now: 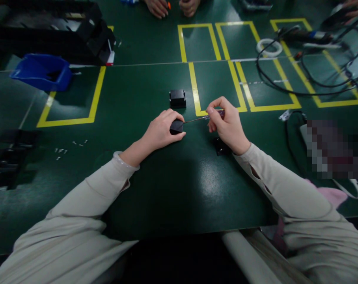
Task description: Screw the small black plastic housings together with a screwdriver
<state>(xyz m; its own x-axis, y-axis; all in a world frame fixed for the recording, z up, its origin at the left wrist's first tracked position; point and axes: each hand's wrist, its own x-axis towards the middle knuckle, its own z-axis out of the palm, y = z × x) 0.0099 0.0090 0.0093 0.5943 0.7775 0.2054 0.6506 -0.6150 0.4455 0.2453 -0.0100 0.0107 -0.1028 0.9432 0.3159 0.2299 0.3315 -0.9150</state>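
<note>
My left hand (pixel 165 128) grips a small black block (pixel 176 127) on the green table (pixel 155 189). My right hand (pixel 224 123) is closed on the handle of a thin screwdriver (pixel 207 117). The screwdriver lies nearly level, and its tip meets the block's right side by my left fingertips. Just beyond my left hand stands another black block (pixel 178 98) with small shiny bits at its sides. A flat black part (pixel 220 146) rests beneath my right wrist, partly hidden.
Several tiny screws (pixel 60 150) and black parts (pixel 12 157) lie at left, below a blue bin (pixel 42 72) and black racks (pixel 90 35). Cables (pixel 267 81), a tape roll (pixel 269 47) and a pixelated object (pixel 329 150) are at right. Another person's hands (pixel 173 7) show at top.
</note>
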